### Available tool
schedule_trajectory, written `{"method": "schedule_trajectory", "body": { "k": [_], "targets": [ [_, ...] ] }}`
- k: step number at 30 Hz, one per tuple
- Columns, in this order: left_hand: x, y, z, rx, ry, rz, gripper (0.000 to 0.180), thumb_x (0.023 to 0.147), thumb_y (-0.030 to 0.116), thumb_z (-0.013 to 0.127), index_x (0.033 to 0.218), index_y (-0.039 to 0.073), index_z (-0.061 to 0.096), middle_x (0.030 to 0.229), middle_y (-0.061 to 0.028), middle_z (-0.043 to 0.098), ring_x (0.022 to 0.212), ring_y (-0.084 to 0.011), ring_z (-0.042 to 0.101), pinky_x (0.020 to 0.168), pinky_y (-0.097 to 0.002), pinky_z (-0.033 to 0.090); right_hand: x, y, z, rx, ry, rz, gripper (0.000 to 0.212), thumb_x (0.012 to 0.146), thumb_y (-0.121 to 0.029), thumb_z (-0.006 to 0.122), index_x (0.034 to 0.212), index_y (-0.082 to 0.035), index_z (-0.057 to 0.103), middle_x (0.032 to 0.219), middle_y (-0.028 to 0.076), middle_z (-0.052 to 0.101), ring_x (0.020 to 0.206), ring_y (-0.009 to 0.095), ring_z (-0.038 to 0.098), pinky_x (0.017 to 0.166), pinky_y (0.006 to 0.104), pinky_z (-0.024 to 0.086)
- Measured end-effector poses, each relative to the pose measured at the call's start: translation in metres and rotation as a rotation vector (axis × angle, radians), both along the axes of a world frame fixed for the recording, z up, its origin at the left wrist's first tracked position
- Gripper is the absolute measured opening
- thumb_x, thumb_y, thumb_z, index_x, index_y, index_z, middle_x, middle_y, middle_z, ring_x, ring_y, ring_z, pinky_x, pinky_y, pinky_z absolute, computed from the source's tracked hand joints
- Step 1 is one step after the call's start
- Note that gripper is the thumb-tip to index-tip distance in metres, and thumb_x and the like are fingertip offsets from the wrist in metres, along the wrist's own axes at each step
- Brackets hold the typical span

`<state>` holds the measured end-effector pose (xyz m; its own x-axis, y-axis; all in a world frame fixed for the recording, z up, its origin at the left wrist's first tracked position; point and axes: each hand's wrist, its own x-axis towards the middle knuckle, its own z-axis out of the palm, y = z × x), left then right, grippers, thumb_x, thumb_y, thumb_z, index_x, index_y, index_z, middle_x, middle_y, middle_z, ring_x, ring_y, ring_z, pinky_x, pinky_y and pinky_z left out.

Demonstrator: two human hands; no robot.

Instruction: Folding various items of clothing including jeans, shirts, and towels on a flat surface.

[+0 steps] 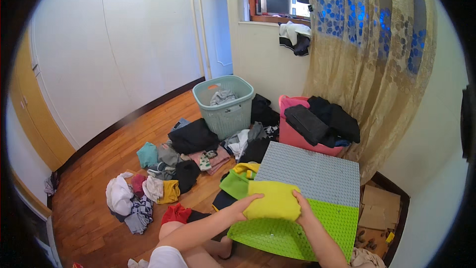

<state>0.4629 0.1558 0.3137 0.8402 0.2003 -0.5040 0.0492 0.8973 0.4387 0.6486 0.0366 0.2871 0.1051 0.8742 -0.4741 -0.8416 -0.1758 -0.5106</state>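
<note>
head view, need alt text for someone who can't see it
A person's left hand and right hand hold a folded yellow cloth over a grey-and-lime studded tabletop. Beyond, clothes lie in heaps on a wooden floor near a pale teal laundry basket; a pink tub heaped with mostly dark clothes stands by a patterned curtain.

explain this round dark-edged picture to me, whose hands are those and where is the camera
There is no robot here, just a person working bare-handed. The camera sits on their head, looking down through a wide fisheye lens, so straight edges bend and the corners go dark. The left hand and right hand grip a folded yellow cloth from either side, above a studded table, part grey, part lime green. Beyond it, a pink tub is heaped with mostly dark clothes. A pale blue-green basket also holds some, and more lie in piles on the wooden floor.
</note>
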Motion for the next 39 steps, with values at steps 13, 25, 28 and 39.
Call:
{"method": "schedule_trajectory", "body": {
  "k": [13,25,28,39],
  "targets": [
    [0.033,0.315,0.143,0.540,0.035,0.603,0.082,0.080,0.062,0.046,0.141,0.016,0.015,0.143,-0.0213,0.013,0.128,-0.0452,0.021,0.095,-0.0608,0.029,-0.038,0.018,-0.044,-0.211,-2.141,0.033,0.056,0.078,-0.027,0.059,0.120,0.005,0.041,0.121,0.022,0.040,0.115,0.036,0.035,0.098,0.0453,0.026],
    [-0.080,0.250,-0.107,1.704,1.262,-0.761,0.029,0.071,0.023,0.058,0.096,0.011,0.067,0.103,-0.0111,0.063,0.097,-0.0260,0.060,0.078,-0.0379,0.049,-0.032,0.027,-0.044,-0.242,-2.187,0.071,0.054,0.077,-0.025,0.059,0.118,0.006,0.042,0.120,0.022,0.038,0.114,0.038,0.034,0.097,0.0470,0.026],
    [-0.123,0.231,-0.177,1.493,1.268,-1.088,0.030,0.070,0.018,0.059,0.098,0.008,0.064,0.104,-0.0118,0.063,0.098,-0.0232,0.060,0.079,-0.0372,0.049,-0.039,0.030,-0.043,-0.244,-2.182,0.114,0.056,0.076,-0.024,0.059,0.119,0.006,0.040,0.121,0.023,0.037,0.116,0.039,0.032,0.098,0.0478,0.025],
    [-0.147,0.293,-0.271,1.479,1.609,-0.096,0.081,0.070,0.022,0.069,0.137,0.013,0.025,0.139,-0.0236,0.023,0.125,-0.0418,0.028,0.098,-0.0531,0.030,-0.038,0.034,-0.034,-0.427,-2.134,0.401,0.060,0.084,-0.028,0.053,0.131,0.002,0.030,0.133,0.023,0.026,0.120,0.039,0.026,0.100,0.0493,0.021]
  ]
}}
